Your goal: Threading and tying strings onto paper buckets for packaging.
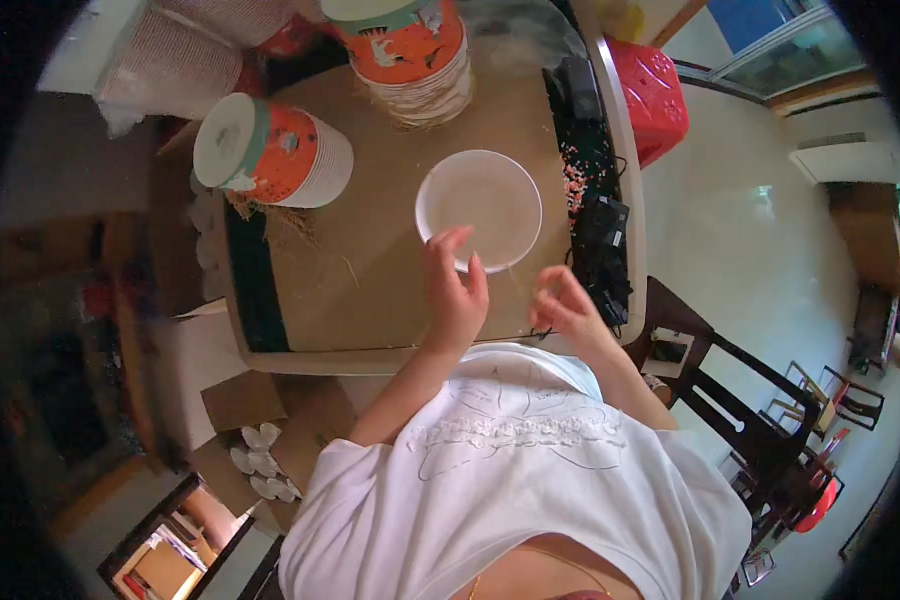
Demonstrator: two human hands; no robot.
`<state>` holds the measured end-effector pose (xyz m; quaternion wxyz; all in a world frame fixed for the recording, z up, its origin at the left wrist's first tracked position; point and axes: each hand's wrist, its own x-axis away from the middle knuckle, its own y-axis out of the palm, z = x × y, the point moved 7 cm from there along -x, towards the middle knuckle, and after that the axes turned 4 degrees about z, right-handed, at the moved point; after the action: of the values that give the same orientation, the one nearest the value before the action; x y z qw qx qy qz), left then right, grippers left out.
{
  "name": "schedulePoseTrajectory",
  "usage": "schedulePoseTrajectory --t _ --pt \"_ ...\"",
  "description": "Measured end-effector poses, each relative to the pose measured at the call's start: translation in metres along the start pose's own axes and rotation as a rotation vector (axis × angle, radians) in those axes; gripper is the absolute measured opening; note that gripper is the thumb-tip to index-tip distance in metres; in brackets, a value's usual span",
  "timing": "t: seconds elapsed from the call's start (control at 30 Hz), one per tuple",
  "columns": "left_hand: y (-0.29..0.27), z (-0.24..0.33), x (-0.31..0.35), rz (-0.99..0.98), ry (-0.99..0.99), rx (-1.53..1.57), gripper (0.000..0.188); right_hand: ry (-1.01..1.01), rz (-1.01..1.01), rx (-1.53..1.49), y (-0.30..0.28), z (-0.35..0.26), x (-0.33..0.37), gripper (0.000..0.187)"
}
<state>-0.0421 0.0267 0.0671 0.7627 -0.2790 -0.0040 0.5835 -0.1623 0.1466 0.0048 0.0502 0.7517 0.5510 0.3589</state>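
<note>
A round white bowl [480, 205] sits on the brown cardboard sheet [370, 270] in front of me. At the bowl's near rim is my left hand [457, 295], its thumb and fingers apart and nothing visible between them. My right hand [570, 308] hovers to the right of it, nearer to me, with its fingers curled in. Whether a thin strand is pinched there I cannot make out. Beyond the bowl stands a nested stack of orange and green printed paper tubs [410, 55]. Another such stack [280, 155] lies tilted at the left, with straw-like strands [295, 225] under it.
Black power adapters [600, 250] and small pinkish bits [573, 180] line the table's right side. Plastic-wrapped stacks of white cups [170, 65] fill the far left. A red stool [650, 100] stands beyond the right edge, and a dark wooden chair [740, 390] nearer.
</note>
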Motion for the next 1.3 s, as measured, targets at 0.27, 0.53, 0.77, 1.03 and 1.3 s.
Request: schedulePoseTrajectory --t 0.27,0.53,0.77,1.03,1.3 --pt "0.050 -0.011 0.002 -0.398 0.175 -0.253 0.026 -0.274 0.177 0.099 -0.011 -0.008 -0.022 0.017" --pt "0.016 -0.042 -0.039 -0.329 -0.273 0.195 0.017 -0.402 0.271 0.250 0.004 -0.027 -0.082 0.012" --pt "0.008 -0.049 -0.039 -0.371 -0.421 0.311 0.012 -0.420 0.127 0.137 0.020 -0.017 -0.097 0.012" --pt "0.005 -0.048 -0.039 -0.394 -0.479 0.333 0.011 -0.422 0.124 0.110 0.028 -0.022 -0.092 0.011" --pt "0.010 -0.036 -0.043 -0.387 -0.429 0.169 0.013 -0.597 0.165 0.421 0.029 -0.036 -0.072 0.013"
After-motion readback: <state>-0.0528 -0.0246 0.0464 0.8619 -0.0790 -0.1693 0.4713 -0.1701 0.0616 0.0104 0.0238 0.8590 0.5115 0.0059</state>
